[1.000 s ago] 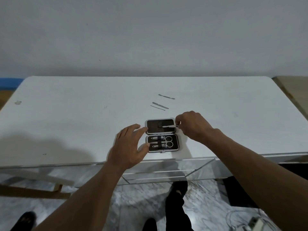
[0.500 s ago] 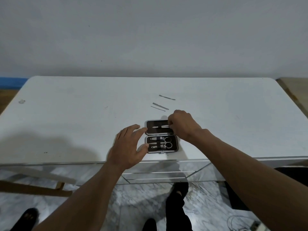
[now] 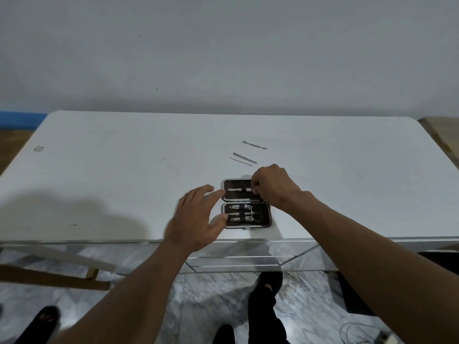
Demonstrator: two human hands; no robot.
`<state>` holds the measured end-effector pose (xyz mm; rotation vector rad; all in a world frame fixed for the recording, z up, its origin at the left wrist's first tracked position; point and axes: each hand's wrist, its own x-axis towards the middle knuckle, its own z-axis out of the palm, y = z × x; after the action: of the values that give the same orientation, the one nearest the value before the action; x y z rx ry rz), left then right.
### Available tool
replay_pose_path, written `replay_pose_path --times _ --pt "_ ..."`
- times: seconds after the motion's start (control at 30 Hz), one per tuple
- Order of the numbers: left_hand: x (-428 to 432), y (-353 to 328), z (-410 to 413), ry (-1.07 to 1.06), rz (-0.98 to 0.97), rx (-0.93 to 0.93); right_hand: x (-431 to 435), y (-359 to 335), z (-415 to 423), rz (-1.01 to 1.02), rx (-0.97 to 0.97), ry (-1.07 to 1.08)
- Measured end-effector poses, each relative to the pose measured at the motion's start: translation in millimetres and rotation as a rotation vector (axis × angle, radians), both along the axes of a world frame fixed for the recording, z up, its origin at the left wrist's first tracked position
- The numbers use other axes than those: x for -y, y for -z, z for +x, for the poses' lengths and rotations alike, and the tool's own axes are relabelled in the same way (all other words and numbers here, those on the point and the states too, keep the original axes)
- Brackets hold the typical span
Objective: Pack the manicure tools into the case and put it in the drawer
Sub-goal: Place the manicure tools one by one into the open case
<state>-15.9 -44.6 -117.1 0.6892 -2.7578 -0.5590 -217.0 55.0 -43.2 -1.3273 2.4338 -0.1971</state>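
A small dark manicure case (image 3: 265,223) lies open near the front edge of the white table (image 3: 124,182). Its near half holds scissors and clippers under a strap. In the far half lies a thin metal tool (image 3: 237,189), its right end pinched by my right hand (image 3: 273,186). My left hand (image 3: 196,219) rests on the table with fingers spread, thumb and fingertips touching the case's left edge. Three more slim metal tools lie loose behind the case: one (image 3: 254,145) farthest back, two (image 3: 244,158) side by side closer.
A drawer front (image 3: 238,263) runs under the table's front edge, below the case. The wall stands behind the table. My legs and feet show on the marble floor, with a wooden frame at lower left and cables at lower right.
My right hand brought the thin tool from the case's right edge leftward and down into the far half. The left hand stayed at the case's left side.
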Motion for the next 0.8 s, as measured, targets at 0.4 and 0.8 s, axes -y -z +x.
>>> replay_pose_path --times 0.4,0.8 --pt "0.6 -1.4 0.4 0.0 0.01 -0.019 7.7 2.3 4.5 0.006 0.016 0.001" --pt "0.1 -2.7 0.8 0.003 0.007 -0.022 9.7 1.1 -5.8 -0.039 0.032 0.018"
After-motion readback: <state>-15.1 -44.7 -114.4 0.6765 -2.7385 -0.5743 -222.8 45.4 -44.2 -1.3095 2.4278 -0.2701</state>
